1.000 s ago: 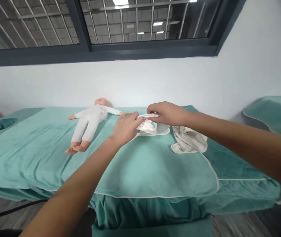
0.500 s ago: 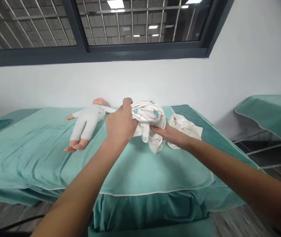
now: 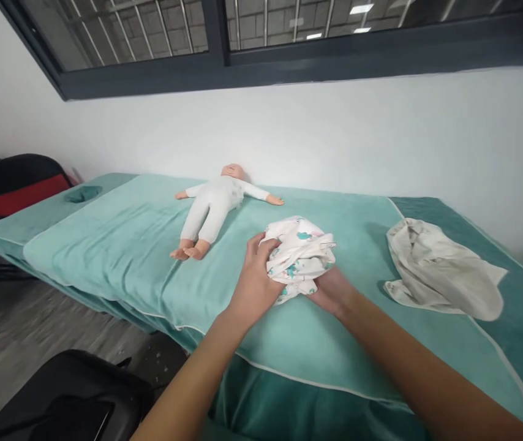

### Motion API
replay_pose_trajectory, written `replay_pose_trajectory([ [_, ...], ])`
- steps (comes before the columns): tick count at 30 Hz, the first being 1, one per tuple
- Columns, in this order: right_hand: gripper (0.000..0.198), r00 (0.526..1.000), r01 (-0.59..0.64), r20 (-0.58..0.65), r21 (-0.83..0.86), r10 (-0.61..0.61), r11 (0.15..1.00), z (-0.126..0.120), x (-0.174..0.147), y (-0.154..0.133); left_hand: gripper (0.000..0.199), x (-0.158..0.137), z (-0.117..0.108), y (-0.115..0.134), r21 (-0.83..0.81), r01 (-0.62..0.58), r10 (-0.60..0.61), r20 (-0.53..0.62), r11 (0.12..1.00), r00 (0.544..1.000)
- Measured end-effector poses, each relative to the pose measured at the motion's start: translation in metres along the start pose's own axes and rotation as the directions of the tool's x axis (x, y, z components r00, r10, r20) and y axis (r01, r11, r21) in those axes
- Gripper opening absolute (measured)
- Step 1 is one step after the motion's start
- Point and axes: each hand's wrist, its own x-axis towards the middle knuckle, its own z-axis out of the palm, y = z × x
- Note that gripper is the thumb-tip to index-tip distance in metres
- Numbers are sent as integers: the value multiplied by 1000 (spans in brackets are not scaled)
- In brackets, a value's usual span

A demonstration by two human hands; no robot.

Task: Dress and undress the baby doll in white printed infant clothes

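A bunched white baby garment [image 3: 301, 254] with small teal and red prints is gathered between my two hands, just over the bed. My left hand [image 3: 258, 272] grips its left side, fingers curled into the folds. Under its lower right side my right hand [image 3: 330, 289] holds on, its fingertips hidden by the cloth. Behind and to the left, a baby doll [image 3: 215, 205] in a white suit lies on its back, arms spread and feet towards me. To the right lies a crumpled off-white cloth garment [image 3: 440, 266], apart from my hands.
The bed [image 3: 119, 245] has a teal velvet cover with white piping and a face hole at its left end. A white wall [image 3: 335, 135] and a dark window frame [image 3: 280, 67] stand behind it. Black chairs stand at the far left and near left [image 3: 78, 392].
My view has turned left. My hands have drawn the printed garment nearer and bunched it more compactly. The doll's other hand now shows, and the off-white garment sits farther from my hands.
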Motion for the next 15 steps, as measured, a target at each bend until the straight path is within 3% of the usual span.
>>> replay_pose_trajectory([
  [3,41,996,-29,77,-128,39,991,6,7,10,36,-12,-5,-17,-78,47,-59,-162,996,985],
  [6,38,968,-17,225,-394,114,919,0,9,12,27,-34,-13,-38,-108,60,-89,-291,992,952],
  [9,47,943,18,292,-531,162,847,-19,7,9,29,-64,-33,-64,-105,170,-199,-446,980,873],
  [11,50,968,-14,206,-533,145,846,-37,5,9,37,-86,-54,-84,-113,375,-368,-576,920,730],
  [12,48,982,-36,137,-523,126,852,-47,3,10,40,-98,-68,-94,-124,453,-416,-654,883,632],
  [15,40,999,-42,-36,-405,30,913,-68,-3,17,52,-139,-115,-122,-97,593,-404,-817,799,412],
])
